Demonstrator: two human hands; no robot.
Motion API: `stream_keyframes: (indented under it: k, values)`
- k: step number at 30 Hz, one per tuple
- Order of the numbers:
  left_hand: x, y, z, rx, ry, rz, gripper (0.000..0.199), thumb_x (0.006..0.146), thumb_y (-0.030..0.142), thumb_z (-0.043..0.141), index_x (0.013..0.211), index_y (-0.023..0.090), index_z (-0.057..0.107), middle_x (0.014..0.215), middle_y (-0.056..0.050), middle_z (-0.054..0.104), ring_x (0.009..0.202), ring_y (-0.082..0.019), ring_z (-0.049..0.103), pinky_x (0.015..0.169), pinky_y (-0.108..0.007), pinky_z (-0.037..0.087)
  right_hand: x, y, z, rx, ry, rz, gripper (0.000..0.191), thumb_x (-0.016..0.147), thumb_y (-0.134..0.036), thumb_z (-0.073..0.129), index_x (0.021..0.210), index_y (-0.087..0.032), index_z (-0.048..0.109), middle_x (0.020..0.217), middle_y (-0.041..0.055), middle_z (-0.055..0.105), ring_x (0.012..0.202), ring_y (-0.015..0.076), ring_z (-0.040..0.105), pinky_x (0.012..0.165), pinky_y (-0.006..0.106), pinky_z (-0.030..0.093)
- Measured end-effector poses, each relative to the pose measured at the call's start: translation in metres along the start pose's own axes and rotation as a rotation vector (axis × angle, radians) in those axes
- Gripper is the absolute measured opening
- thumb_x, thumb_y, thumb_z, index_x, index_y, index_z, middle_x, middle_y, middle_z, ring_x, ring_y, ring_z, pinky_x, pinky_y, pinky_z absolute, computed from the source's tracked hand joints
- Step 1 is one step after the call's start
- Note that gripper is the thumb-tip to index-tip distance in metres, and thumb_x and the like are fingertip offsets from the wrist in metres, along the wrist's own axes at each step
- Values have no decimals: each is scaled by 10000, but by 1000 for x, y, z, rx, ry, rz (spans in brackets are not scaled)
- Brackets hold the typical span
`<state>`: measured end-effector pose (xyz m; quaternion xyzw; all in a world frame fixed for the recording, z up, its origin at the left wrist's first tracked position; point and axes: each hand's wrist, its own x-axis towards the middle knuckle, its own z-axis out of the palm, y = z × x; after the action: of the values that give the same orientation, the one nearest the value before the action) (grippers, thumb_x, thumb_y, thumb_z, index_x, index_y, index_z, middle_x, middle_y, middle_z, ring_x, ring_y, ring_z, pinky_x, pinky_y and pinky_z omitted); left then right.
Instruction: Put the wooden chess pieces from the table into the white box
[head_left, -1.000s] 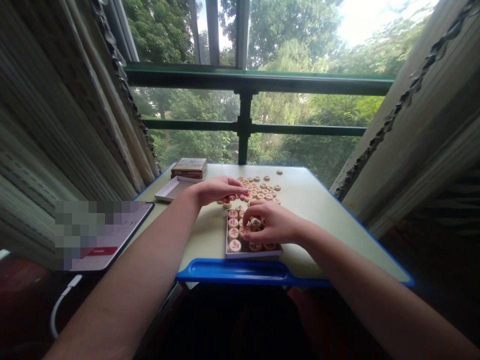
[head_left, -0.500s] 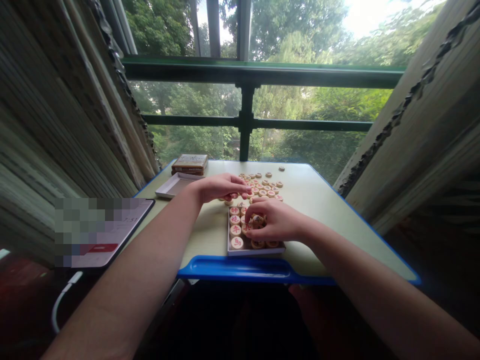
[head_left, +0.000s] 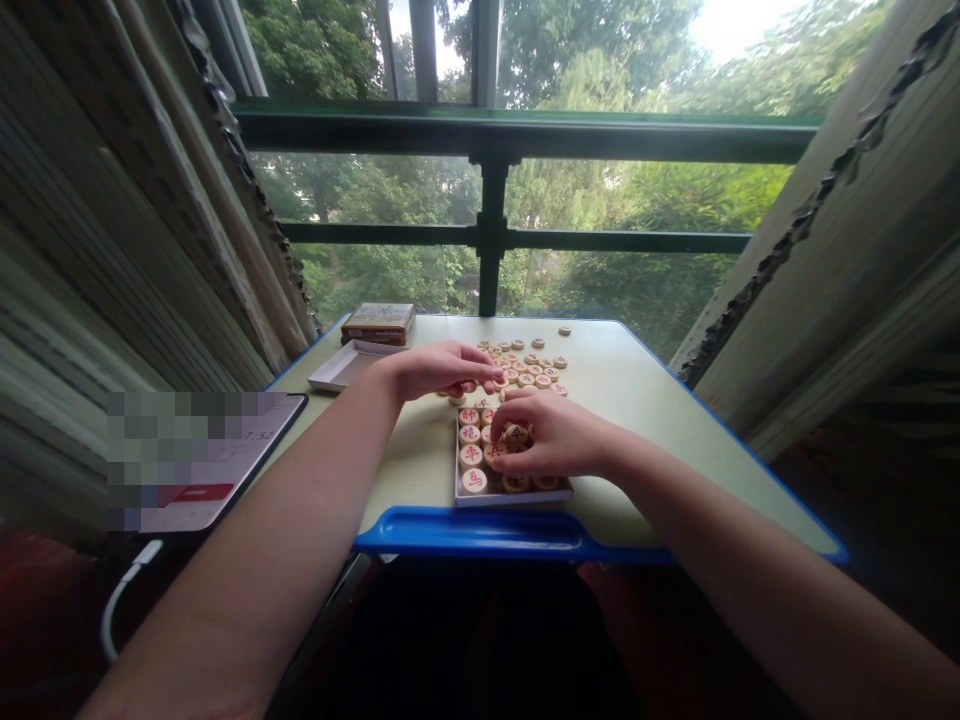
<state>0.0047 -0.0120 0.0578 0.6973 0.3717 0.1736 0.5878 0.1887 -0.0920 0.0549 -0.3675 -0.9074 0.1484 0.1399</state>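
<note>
A shallow white-sided box [head_left: 513, 502] near the table's front edge holds round wooden pieces with red or dark characters, such as the piece [head_left: 474, 481] in its front left corner. My right hand [head_left: 551, 432] is over the box, its curved fingers round a dark-lettered piece [head_left: 517, 434] that sits tilted. My left hand [head_left: 450, 370] reaches over the near side of the loose pieces [head_left: 542, 380], its fingers bent and close together. Whatever is under the left fingertips is too small to make out.
An open white tray [head_left: 341, 368] and stacked boxes [head_left: 379, 322] stand at the table's back left. A tablet [head_left: 217, 480] with a white cable is at the left. The pale table [head_left: 645, 430] has a blue rim; curtains and a window surround it.
The dark-lettered piece at my right fingers has become tilted. Both hands have stayed almost in place, and the whole view has shifted slightly.
</note>
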Motion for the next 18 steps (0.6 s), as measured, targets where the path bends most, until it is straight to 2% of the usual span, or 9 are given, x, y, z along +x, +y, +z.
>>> stream_keyframes:
  k: [18]
  values:
    - [-3, 4, 2, 24, -40, -30, 405, 629, 415, 716, 904, 125, 652, 667, 6, 526, 564, -62, 400, 481, -208, 283, 0, -4, -2, -1, -57, 21, 181, 697, -317, 634, 788, -163, 663, 781, 33, 611, 727, 143, 511, 642, 242, 382]
